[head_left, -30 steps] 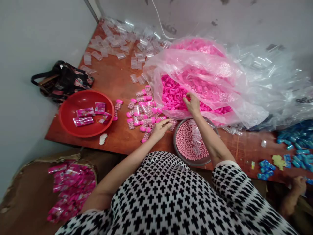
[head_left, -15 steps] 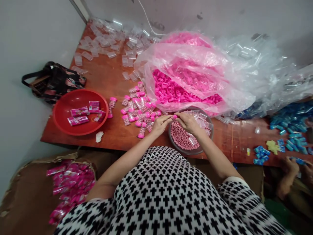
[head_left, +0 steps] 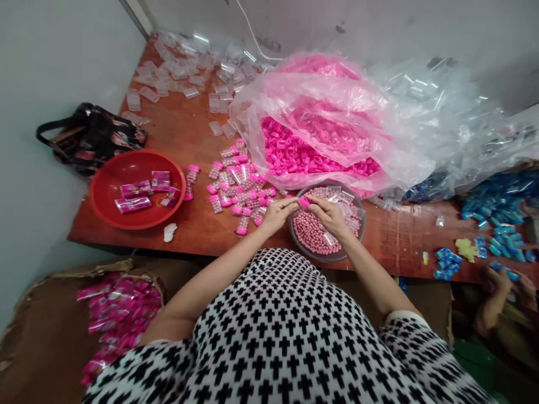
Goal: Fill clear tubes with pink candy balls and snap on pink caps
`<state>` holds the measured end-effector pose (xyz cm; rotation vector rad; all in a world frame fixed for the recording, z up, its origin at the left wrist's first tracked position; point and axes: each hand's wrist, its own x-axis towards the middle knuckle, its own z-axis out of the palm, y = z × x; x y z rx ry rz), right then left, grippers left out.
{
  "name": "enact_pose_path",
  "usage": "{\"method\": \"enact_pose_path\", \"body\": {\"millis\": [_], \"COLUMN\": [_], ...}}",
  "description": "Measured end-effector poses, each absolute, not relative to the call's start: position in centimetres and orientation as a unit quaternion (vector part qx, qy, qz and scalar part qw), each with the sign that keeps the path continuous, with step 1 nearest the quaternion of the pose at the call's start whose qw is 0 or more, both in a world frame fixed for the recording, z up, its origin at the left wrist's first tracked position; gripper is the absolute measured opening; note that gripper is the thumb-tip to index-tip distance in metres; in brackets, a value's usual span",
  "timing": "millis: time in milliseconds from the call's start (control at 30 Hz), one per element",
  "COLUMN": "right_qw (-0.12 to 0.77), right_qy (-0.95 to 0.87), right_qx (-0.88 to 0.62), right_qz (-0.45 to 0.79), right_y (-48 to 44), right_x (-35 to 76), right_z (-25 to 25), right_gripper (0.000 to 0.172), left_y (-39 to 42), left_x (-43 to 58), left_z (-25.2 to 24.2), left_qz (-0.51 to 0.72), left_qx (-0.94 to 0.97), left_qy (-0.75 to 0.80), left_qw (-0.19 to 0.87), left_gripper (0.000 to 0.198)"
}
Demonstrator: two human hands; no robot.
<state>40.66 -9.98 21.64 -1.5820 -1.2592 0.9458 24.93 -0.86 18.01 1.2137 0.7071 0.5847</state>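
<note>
While pinched by right hand [head_left: 330, 217], a pink cap [head_left: 304, 202]; left hand [head_left: 275, 216] beside, hold unclear

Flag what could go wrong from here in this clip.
The pink cap between the left hand and right hand is small and sits over the metal bowl, so it might slip among the pink balls. The loose filled tubes lie close to the left hand and could get knocked out of their pile.
</note>
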Motion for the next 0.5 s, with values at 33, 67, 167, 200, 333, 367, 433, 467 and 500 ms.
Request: {"method": "enact_pose_path", "body": {"millis": [33, 67, 167, 200, 333, 367, 433, 467, 500], "right_qw": [0.477, 0.508, 0.56, 0.569, 0.585, 0.573, 0.529, 0.508, 0.494], "right_qy": [-0.448, -0.391, -0.278, -0.258, -0.219, -0.213, -0.197, -0.183, -0.166], "right_qx": [-0.619, -0.599, -0.567, -0.566, -0.56, -0.558, -0.546, -0.537, -0.525], "right_qz": [0.435, 0.48, 0.536, 0.537, 0.544, 0.562, 0.619, 0.649, 0.672], "right_y": [-10.2, -10.5, -11.0, -10.9, -10.0, -9.7, -9.3, -9.2, -9.0], "right_x": [40.6, 40.5, 40.2, 40.2, 39.8, 39.6, 39.2, 38.9, 38.6], "right_z": [21.8, 21.9, 21.9, 21.7, 21.4, 21.4, 21.4, 21.3, 21.3], "right_gripper": [0.04, 0.044, 0.047, 0.044, 0.048, 0.049, 0.047, 0.045, 0.042], "left_y": [-0.9, -0.9, -0.9, -0.9, -0.9, -0.9, -1.1, -1.1, -1.2], "left_x": [24.8, 24.6, 24.2, 24.0, 23.7, 23.7, 23.8, 23.7, 23.7], "left_z": [18.1, 18.1, 18.1, 18.1, 17.8, 17.7, 17.5, 17.4, 17.3], "left_qz": [0.26, 0.254, 0.244, 0.247, 0.258, 0.258, 0.268, 0.276, 0.282], "left_qx": [0.496, 0.447, 0.393, 0.411, 0.557, 0.588, 0.628, 0.639, 0.646], "left_qy": [0.33, 0.338, 0.356, 0.36, 0.328, 0.311, 0.288, 0.287, 0.291], "left_qw": [0.76, 0.788, 0.812, 0.8, 0.718, 0.701, 0.671, 0.658, 0.647], "left_gripper": [0.042, 0.047, 0.054, 0.052, 0.037, 0.034, 0.03, 0.029, 0.028]}}
